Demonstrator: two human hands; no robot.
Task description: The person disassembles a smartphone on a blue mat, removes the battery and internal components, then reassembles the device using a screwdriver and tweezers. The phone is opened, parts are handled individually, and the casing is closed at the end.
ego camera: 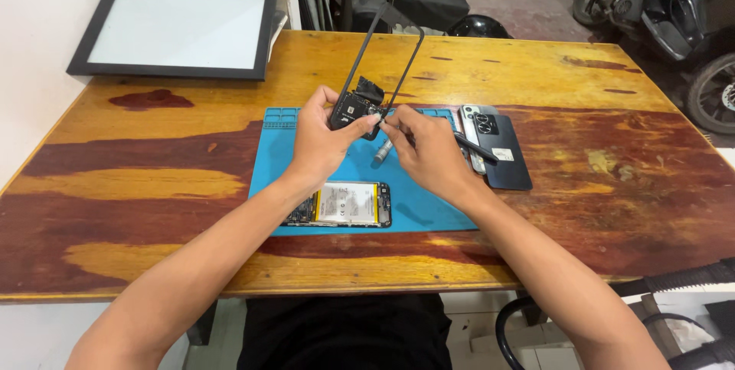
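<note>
Seen from above at a wooden table: left hand closed around the lower end of a black phone mid-frame, lifted clear of the blue repair mat, its thin empty rim rising towards the far edge. Right hand pinched narrow at the frame's circuit-bearing corner, fingertips touching it, with a slim black tool tucked back along the palm; unclear whether anything small sits between the fingertips. Lying below on the mat, an opened phone with its white battery exposed; just beside the right hand, a silvery screwdriver. At the mat's right edge, a dark back cover overlapping a lighter piece. Judged to be mid-disassembly, working a part loose from the held frame. Called for next: a steady left-hand hold and a light, precise pull at that corner, sparing the thin rim.
</note>
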